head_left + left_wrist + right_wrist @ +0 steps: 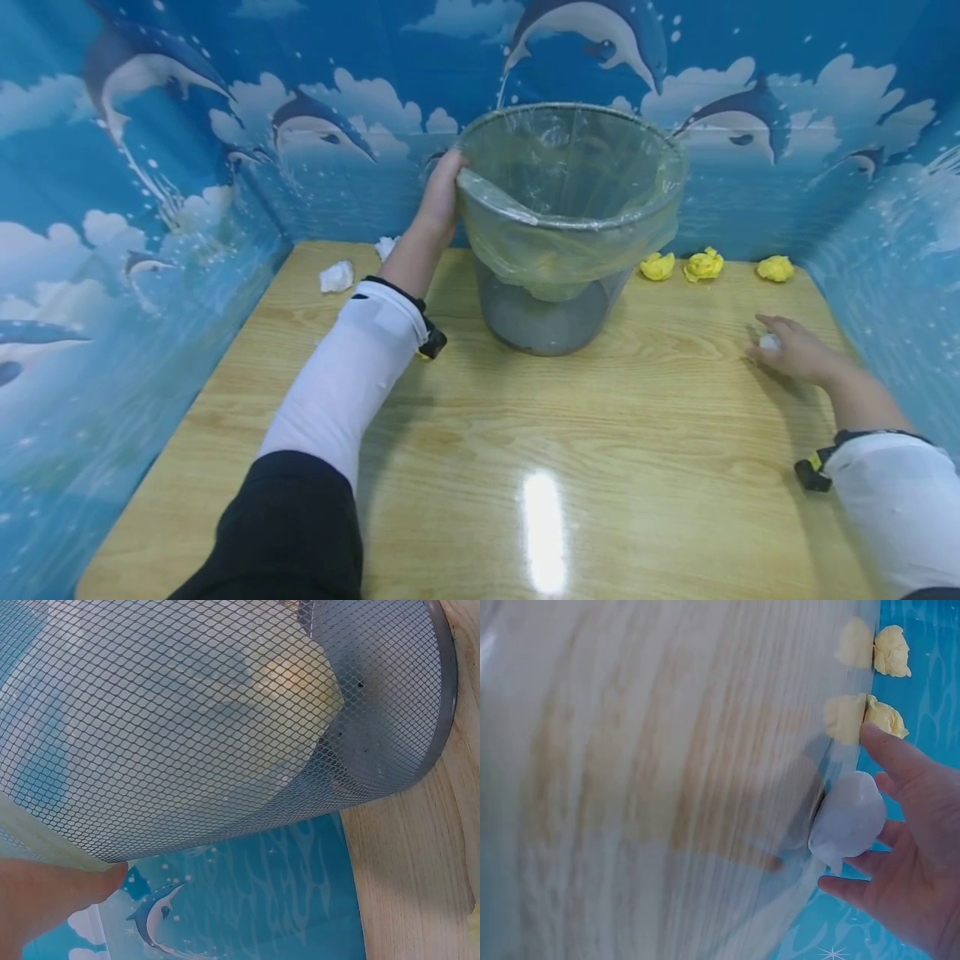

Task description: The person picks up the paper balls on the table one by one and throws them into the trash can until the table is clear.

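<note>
A grey mesh waste bin (551,321) stands on the wooden table, a thin translucent yellowish bag (570,250) folded over its rim. My left hand (442,196) grips the bin's rim and the bag edge on the left side. In the left wrist view, the thumb (67,889) lies against the bag at the rim. Over on the right, my right hand (798,350) is low at the table with its thumb and fingers spread around a crumpled white paper ball (847,817). The thumb stands apart from the ball, while other fingers lie behind and below it.
Three crumpled yellow paper balls (703,264) lie along the table's back edge, right of the bin. Two white crumpled pieces (337,277) sit at the back left. Blue dolphin-print sheeting (360,167) walls the wooden table (480,467) at the back and sides.
</note>
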A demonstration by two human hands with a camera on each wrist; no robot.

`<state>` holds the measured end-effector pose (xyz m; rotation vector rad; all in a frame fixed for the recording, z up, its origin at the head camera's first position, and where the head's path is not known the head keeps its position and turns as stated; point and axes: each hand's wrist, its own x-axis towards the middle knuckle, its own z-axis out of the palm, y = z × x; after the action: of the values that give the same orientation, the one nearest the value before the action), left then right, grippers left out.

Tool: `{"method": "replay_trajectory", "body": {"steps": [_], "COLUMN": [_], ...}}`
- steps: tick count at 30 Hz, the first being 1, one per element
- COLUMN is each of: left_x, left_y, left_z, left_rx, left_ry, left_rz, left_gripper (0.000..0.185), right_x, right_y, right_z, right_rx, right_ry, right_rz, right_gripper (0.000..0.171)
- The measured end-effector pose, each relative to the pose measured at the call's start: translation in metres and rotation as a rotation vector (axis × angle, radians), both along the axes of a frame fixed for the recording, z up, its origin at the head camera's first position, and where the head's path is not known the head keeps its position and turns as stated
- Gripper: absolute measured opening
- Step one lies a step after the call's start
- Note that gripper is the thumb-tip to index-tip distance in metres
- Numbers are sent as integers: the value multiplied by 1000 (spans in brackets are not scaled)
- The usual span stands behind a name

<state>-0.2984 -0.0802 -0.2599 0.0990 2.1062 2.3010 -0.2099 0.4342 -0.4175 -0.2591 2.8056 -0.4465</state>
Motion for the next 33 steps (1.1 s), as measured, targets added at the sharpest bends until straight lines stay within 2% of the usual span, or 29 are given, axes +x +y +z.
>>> {"method": "replay_trajectory", "body": {"steps": [3, 7, 14, 20, 27, 33], "left_x": [1, 2, -1, 0, 0, -1], "left_y": [0, 0, 1, 1, 1, 1], "left_z": [0, -1, -1, -1, -1, -1], "left_rx": [3, -1, 10, 0, 5, -24], "left_ry": [-3, 1, 18, 22, 22, 17], "left_rz": [-3, -8, -17, -29, -15, -2], "left_gripper": [19, 41, 13, 16, 14, 19], "right_x": [-1, -2, -3, -2, 1, 1], "right_y": [0, 0, 4, 6, 4, 2], "right_z": [-3, -6, -7, -7, -5, -1], "right_rx": [8, 34, 57, 57, 81, 93], "right_ry": [13, 3, 0, -40, -6, -38], "right_rz": [13, 17, 36, 26, 43, 21], "right_gripper": [73, 73, 71, 68, 59, 56]}}
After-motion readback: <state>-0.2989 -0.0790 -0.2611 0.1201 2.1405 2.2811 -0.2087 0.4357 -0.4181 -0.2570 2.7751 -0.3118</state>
